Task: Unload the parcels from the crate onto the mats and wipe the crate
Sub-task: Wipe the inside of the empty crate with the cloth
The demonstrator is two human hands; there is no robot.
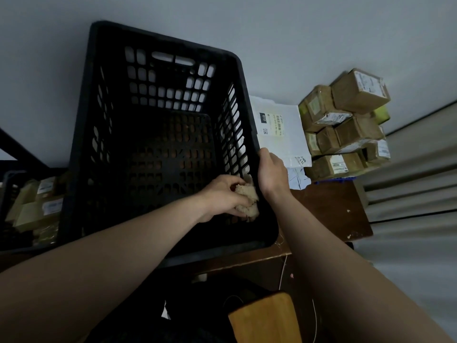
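Head view: black crate (pixel 84 125) on brown table (pixel 333 214). Left hand (pixel 222 196) is inside the crate's near right corner, fingers curled round a beige cloth (pixel 248 203). Right hand (pixel 272 169) grips the crate's right rim. Parcels (pixel 346 120) are stacked just right of the crate.

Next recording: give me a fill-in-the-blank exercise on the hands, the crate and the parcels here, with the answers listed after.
The left hand holds a crumpled beige ____.
The right hand grips the rim of the black ____.
The crate is ____ of parcels.
The brown boxes are stacked to the crate's ____ side.
Missing words: cloth, crate, empty, right.
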